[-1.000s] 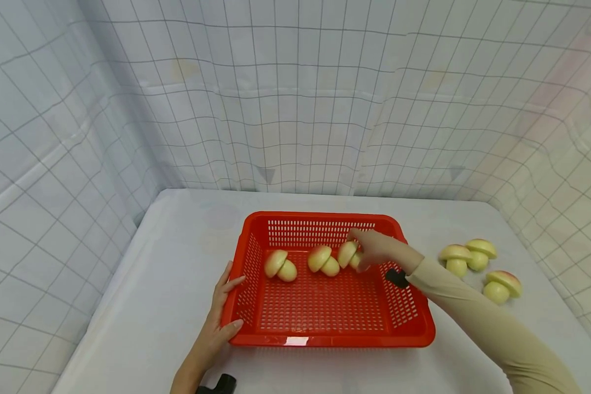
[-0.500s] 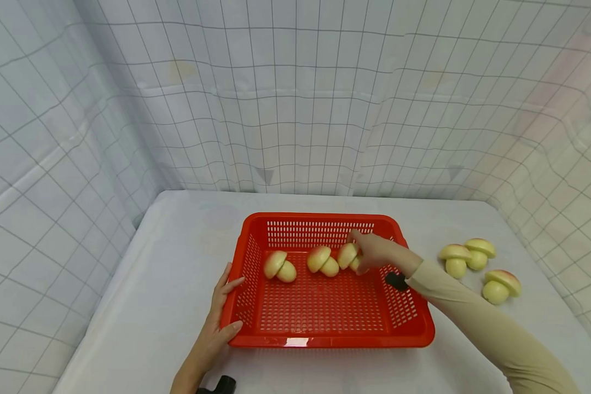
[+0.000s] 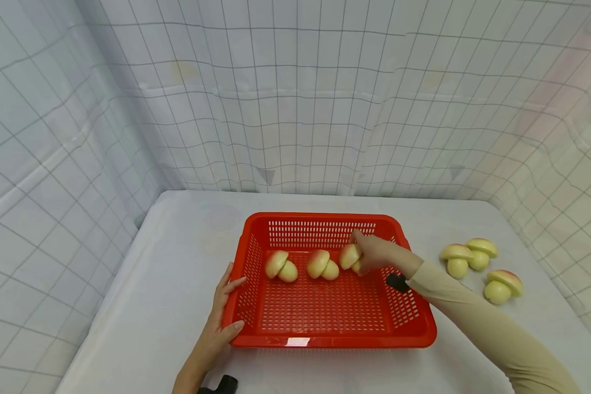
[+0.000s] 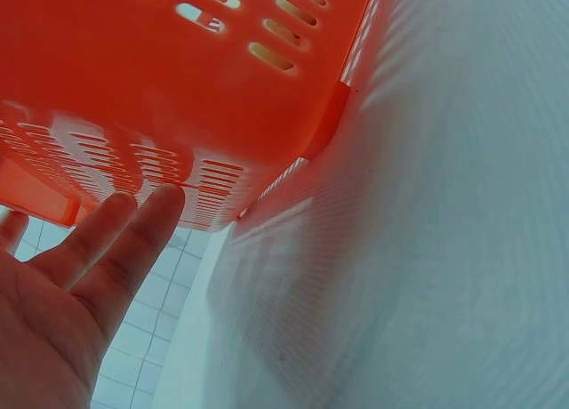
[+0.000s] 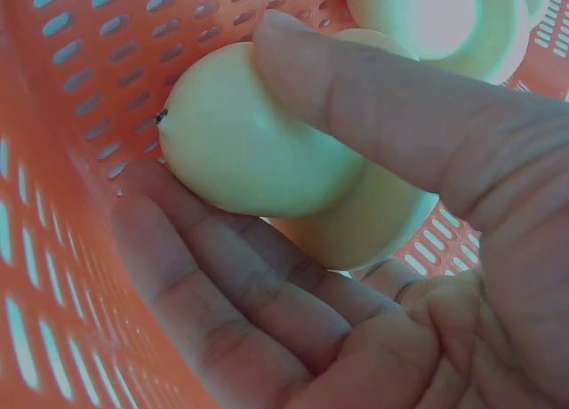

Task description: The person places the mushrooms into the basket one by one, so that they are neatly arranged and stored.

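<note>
In the head view, my right hand [image 3: 374, 253] reaches into a red plastic basket [image 3: 331, 340] and holds a pale yellow mushroom-shaped piece [image 3: 349, 256] by its stem end. The right wrist view shows my thumb over that rounded stem [image 5: 258, 147] and the fingers curled beneath it. To its left in the basket lie two similar mushrooms, a middle one [image 3: 318, 264] and a left one [image 3: 276, 265]. My left hand [image 3: 216, 323] holds the basket's left side, thumb and one finger over the rim. Other left fingers [image 4: 133, 249] touch the outer wall.
Three more mushroom-shaped pieces, one front [image 3: 503, 286], one left [image 3: 457, 260] and one back [image 3: 481, 253], lie on the white-covered table [image 3: 177, 262] right of the basket. White gridded sheets [image 3: 315, 109] hang behind and at both sides.
The middle mushroom has turned and shifted slightly toward me. My right hand and its mushroom have moved a little to the right. The left hand has stayed on the basket.
</note>
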The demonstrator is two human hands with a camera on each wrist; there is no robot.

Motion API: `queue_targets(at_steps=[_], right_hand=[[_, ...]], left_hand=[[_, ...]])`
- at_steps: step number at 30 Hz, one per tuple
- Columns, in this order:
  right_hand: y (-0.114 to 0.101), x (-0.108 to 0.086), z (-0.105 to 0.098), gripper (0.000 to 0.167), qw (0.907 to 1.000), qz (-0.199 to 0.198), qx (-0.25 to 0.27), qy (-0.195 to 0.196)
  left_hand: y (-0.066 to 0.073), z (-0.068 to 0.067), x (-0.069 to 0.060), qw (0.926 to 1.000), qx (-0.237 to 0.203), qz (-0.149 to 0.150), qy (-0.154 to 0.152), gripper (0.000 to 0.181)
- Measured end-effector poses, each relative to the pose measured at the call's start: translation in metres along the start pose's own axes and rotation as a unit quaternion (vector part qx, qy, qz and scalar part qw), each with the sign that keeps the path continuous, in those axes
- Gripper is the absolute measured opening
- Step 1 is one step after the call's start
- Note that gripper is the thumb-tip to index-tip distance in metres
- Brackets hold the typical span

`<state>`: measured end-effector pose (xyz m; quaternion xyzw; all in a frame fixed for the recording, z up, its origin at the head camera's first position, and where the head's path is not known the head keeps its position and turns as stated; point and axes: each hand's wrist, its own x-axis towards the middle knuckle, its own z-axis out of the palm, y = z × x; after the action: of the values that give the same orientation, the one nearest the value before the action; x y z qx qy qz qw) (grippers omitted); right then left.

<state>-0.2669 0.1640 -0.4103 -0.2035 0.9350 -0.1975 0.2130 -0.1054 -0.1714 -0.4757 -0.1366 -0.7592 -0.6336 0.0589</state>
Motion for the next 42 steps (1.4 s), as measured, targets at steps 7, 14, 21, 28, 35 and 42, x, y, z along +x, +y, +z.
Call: queue_targets(at_steps=[7,14,21,28,35,42], right_hand=[[-0.003,-0.002,-0.001,0.063,1.0,0.003,0.006,-0.005],[-0.002,-0.004,-0.002,0.062,1.0,-0.001,-0.004,-0.001],[-0.003,-0.013,-0.008,0.069,0.9997,-0.003,-0.021,0.013],[-0.003,-0.044,-0.028,0.079,0.9976,-0.027,-0.021,0.061],[0.012,-0.09,-0.042,0.066,0.9852,-0.036,0.019,0.166],[0.047,-0.132,-0.036,0.052,0.9518,-0.001,0.032,0.305]], left_hand=[[0.001,0.001,0.0,1.0,-0.001,0.003,0.002,0.067],[0.002,0.002,-0.001,1.0,-0.002,-0.004,0.007,0.068],[0.002,0.003,-0.001,0.9999,-0.002,-0.012,0.01,0.07],[0.002,0.003,-0.001,0.9999,-0.006,-0.011,0.01,0.071],[0.001,0.003,-0.001,1.0,-0.006,-0.004,0.007,0.07],[-0.001,0.003,-0.002,1.0,-0.001,-0.006,0.007,0.069]])
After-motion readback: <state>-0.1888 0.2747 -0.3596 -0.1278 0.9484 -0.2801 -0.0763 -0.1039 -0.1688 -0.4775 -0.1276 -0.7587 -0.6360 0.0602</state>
